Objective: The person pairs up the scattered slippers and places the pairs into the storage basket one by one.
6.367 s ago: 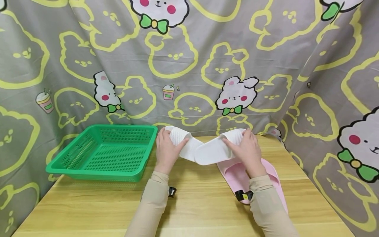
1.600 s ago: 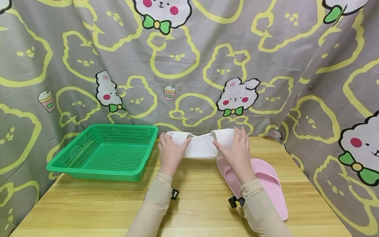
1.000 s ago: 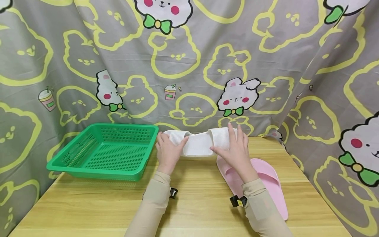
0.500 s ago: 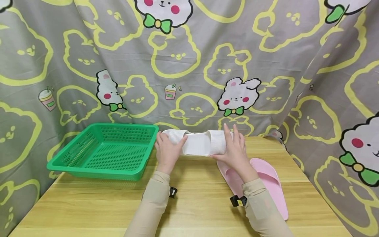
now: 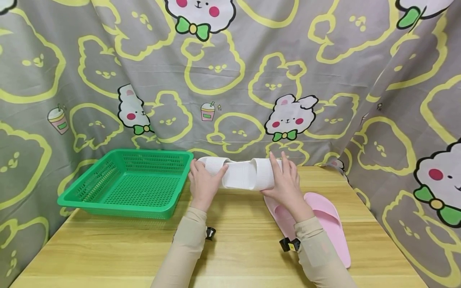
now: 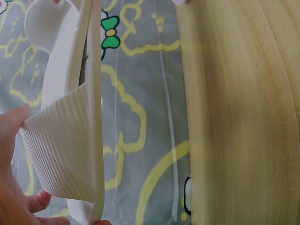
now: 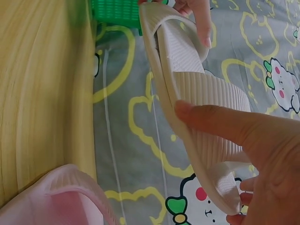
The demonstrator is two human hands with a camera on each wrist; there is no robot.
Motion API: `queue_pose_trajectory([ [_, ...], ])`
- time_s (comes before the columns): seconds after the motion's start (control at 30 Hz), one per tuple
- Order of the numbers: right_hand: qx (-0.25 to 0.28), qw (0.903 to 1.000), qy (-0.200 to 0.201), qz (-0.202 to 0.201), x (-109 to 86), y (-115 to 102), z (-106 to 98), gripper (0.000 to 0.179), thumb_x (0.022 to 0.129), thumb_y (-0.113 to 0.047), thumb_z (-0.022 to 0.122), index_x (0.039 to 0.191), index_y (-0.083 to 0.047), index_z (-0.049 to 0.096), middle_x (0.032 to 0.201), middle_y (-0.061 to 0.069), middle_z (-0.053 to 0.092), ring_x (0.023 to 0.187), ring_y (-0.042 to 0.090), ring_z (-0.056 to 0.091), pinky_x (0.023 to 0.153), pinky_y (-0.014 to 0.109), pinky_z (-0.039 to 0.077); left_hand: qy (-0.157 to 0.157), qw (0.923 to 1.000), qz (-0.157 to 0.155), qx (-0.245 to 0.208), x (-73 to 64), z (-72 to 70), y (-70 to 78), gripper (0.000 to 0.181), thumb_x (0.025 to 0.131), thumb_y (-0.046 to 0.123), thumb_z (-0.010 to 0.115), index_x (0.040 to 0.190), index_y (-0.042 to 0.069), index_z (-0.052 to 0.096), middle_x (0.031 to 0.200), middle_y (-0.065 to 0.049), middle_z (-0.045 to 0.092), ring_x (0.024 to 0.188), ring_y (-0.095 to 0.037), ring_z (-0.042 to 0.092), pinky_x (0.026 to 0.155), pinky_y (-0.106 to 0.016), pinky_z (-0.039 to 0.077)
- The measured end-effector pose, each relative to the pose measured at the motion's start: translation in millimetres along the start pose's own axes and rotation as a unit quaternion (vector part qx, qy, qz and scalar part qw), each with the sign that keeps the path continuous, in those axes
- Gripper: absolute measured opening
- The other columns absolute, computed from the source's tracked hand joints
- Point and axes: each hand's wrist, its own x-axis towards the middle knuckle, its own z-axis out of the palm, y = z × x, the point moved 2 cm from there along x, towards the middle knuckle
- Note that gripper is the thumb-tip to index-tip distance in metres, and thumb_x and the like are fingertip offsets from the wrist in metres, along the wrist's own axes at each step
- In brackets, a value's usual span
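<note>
My two hands hold a pair of white slippers above the back of the table, laid in line, heels overlapping and toes pointing apart. The left hand (image 5: 204,186) grips the toe end of the left white slipper (image 5: 215,165), thumb by its ribbed strap (image 6: 61,145). At the other end, the right hand (image 5: 288,191) grips the right white slipper (image 5: 264,174); its thumb (image 7: 201,117) presses the strap's edge and fingertips show under the toe. A pair of pink slippers (image 5: 333,228) lies on the table below the right forearm, which partly covers them.
A green perforated basket (image 5: 119,210) stands at the back left, close beside the left hand. Behind the wooden table (image 5: 237,256) hangs a grey patterned curtain (image 5: 237,44). Black camera mounts (image 5: 289,244) stick out from the wrists.
The white slippers formed a V with only their heels crossing; they now lie straight and overlap further. The right hand has come leftward, and its grip on the strap end has shifted slightly.
</note>
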Motion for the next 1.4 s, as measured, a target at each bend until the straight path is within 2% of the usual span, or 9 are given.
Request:
queue_pose_trajectory([
  [0.33,-0.013,0.9999,0.008,-0.008,-0.5,0.6,2.2,0.125,0.057,-0.029,0.094,0.156,-0.024,0.017,0.161,0.022,0.011,0.139,0.044,0.017,0.104,0.067,0.027,0.004,1.0,0.004,0.001,-0.4,0.4,0.6,0.083,0.075,0.077,0.06,0.112,0.005,0.041,0.152,-0.017,0.025,0.121,-0.041,0.043,0.086,-0.05,0.049],
  [0.6,-0.015,0.9996,0.02,-0.015,-0.9,1.4,3.5,0.12,0.056,-0.028,0.094,0.153,-0.022,0.024,0.157,0.021,0.021,0.137,0.043,0.021,0.104,0.065,0.027,0.005,1.0,0.004,-0.001,0.0,0.4,0.3,0.082,0.075,0.076,0.062,0.111,0.005,0.04,0.153,-0.017,0.025,0.122,-0.042,0.043,0.084,-0.05,0.049],
  [0.83,-0.007,0.9997,0.018,-0.014,-1.4,1.0,4.4,0.116,0.055,-0.027,0.095,0.149,-0.021,0.028,0.157,0.02,0.022,0.137,0.042,0.021,0.104,0.064,0.026,0.005,1.0,0.004,-0.008,-0.3,-1.4,2.2,0.083,0.075,0.074,0.063,0.112,0.004,0.041,0.153,-0.018,0.025,0.127,-0.043,0.04,0.089,-0.052,0.048],
  [1.17,-0.017,0.9997,0.013,-0.014,-1.8,-2.4,5.5,0.114,0.054,-0.029,0.095,0.148,-0.019,0.03,0.157,0.018,0.023,0.137,0.041,0.02,0.102,0.062,0.026,0.008,0.9999,0.011,0.001,0.5,-1.1,0.8,0.081,0.075,0.074,0.064,0.111,0.005,0.041,0.154,-0.018,0.024,0.126,-0.042,0.039,0.086,-0.051,0.049],
  [1.27,-0.019,0.9996,0.015,-0.016,-1.8,-3.1,6.0,0.113,0.055,-0.029,0.095,0.148,-0.019,0.031,0.157,0.018,0.024,0.137,0.04,0.021,0.102,0.062,0.025,0.015,0.9998,0.011,-0.002,0.7,-1.2,0.4,0.083,0.074,0.073,0.066,0.116,0.006,0.042,0.153,-0.017,0.025,0.126,-0.042,0.039,0.086,-0.051,0.049],
  [1.4,-0.023,0.9994,0.019,-0.019,-2.2,-3.7,6.9,0.111,0.056,-0.03,0.094,0.147,-0.018,0.031,0.155,0.017,0.028,0.136,0.04,0.022,0.101,0.061,0.025,0.023,0.9996,0.016,-0.009,0.7,-1.7,-0.3,0.09,0.073,0.073,0.066,0.132,0.009,0.041,0.153,-0.018,0.027,0.125,-0.042,0.039,0.086,-0.052,0.049],
])
